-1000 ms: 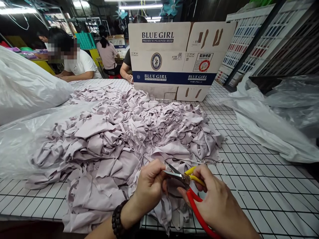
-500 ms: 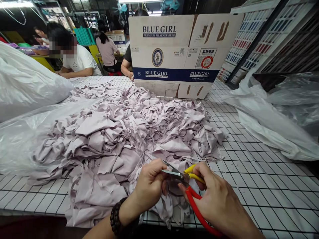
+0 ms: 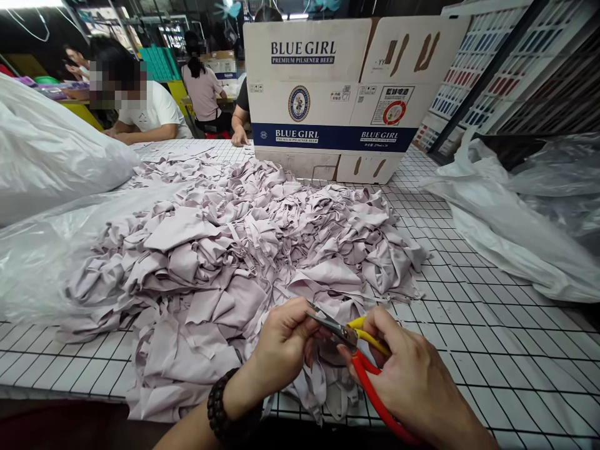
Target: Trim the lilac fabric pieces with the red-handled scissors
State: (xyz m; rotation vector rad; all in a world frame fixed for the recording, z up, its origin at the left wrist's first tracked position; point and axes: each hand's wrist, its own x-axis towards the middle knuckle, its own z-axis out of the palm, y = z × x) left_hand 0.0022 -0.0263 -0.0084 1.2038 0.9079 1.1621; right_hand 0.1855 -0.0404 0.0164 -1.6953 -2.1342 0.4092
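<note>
left hand (image 3: 281,347): at the near edge of the fabric pile (image 3: 244,250), fingers curled into a tight pinch right at the blade tips. The pinch itself is mostly hidden; it looks to be on the lilac piece (image 3: 323,384) that hangs below, over the table's near edge.
right hand (image 3: 412,381): just right of the left hand, closed around the handles of the scissors (image 3: 349,337) (yellow upper loop, red lower loop).
change, blades: a second ago they stood slightly apart; now they read as one closed line pointing at the left fingertips.
change, hands: both are in the same spot at the pile's near edge, no travel. The bead bracelet (image 3: 220,409) on the left wrist shows a bit more.
change, view: the head has tipped down a little. The cardboard box (image 3: 337,94) beyond the pile sits higher in frame; the pile itself has not moved.
reading: my call is a snip closing on the pinched piece. No cut edge or loose offcut is visible, so I can't confirm a sever.
table (image 3: 469,337): white grid top, bare squares right of the pile.
left of pile: full white bag (image 3: 51,156), with a clear plastic sheet (image 3: 28,262) under the pile's left edge.
right of pile: slack plastic bags (image 3: 506,231), well apart from it.
behind pile: a co-worker in a white shirt (image 3: 150,112) at the far left, forearms on the table, away from these hands.
</note>
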